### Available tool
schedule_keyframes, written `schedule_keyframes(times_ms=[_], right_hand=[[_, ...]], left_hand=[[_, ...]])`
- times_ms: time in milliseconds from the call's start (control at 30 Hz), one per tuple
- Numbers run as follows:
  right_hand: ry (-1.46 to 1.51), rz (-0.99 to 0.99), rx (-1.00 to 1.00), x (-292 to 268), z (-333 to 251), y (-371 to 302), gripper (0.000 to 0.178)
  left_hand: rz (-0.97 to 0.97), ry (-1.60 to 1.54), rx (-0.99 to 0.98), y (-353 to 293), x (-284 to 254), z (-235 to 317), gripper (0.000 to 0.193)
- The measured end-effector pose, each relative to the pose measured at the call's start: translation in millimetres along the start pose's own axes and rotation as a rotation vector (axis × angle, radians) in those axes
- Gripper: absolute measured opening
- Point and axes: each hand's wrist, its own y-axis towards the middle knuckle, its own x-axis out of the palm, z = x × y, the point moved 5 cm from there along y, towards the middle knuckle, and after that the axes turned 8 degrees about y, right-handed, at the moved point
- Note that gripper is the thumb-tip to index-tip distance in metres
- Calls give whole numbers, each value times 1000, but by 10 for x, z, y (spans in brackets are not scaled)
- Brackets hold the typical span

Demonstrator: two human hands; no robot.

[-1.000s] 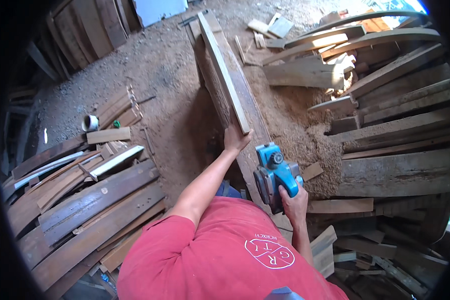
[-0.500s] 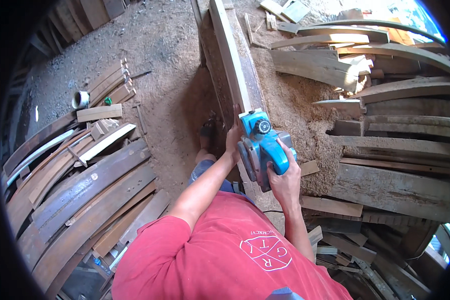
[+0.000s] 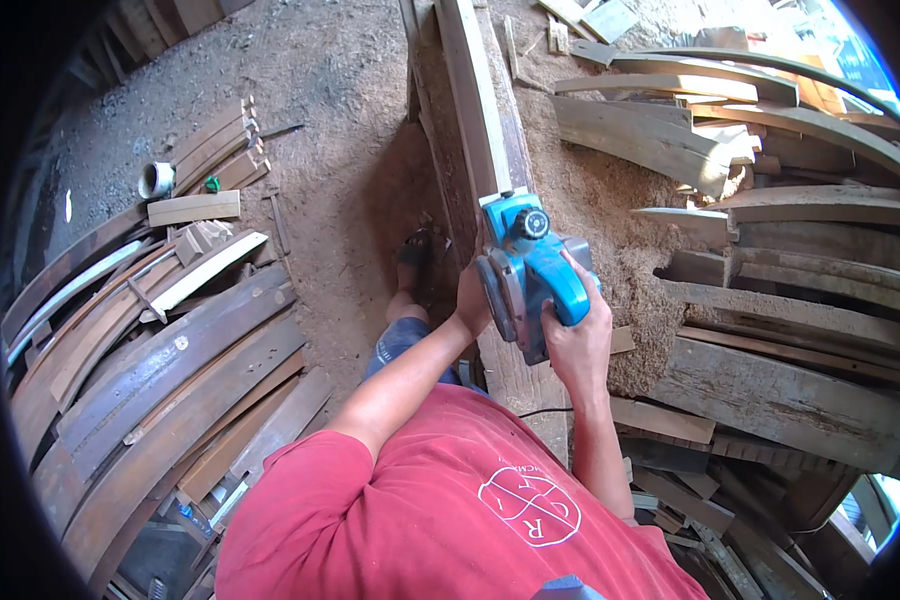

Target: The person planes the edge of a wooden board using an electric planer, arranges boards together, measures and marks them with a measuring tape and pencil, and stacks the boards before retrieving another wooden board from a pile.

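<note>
My right hand (image 3: 582, 340) is wrapped round the rear handle of a blue electric hand planer (image 3: 535, 265). The planer sits on a long, pale timber piece (image 3: 475, 100), which runs away from me along a wider, darker beam (image 3: 518, 150). Low on the planer's left side, my left hand (image 3: 472, 302) is against the side of the timber. Its fingers are mostly hidden behind the tool, so their grip does not show. A black cord (image 3: 545, 410) trails behind the planer, close to my shirt.
Curved and straight boards (image 3: 185, 350) are piled at the left, with small blocks and a white cup-like container (image 3: 156, 180) beyond them. More curved planks (image 3: 790, 380) are stacked at the right. Sawdust (image 3: 640, 300) heaps beside the beam. My foot (image 3: 415, 250) stands left of it.
The planer has moved a little forward along the timber with my right hand on it. My left hand now sits farther back beside the tool, its fingers more hidden. The view has shifted slightly.
</note>
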Motion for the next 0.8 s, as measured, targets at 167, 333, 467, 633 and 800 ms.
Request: schedule_keyframes(times_ms=[167,333,467,633,800], right_hand=[[-3,-8,4,79,-124,394,59],[-78,3,-75,201,-262,880,59],[-73,16,-172,349,-447,1301,54],[-65,23,-183,513,-665,1842,47],[-101,43,-244,689,-913,2393,44]], left_hand=[[46,69,-15,29,65,40,53],[-65,249,-56,80,64,121,62],[-80,325,-140,78,227,-56,90],[-66,289,-161,189,-161,307,114],[-130,145,-258,189,-222,321,131]])
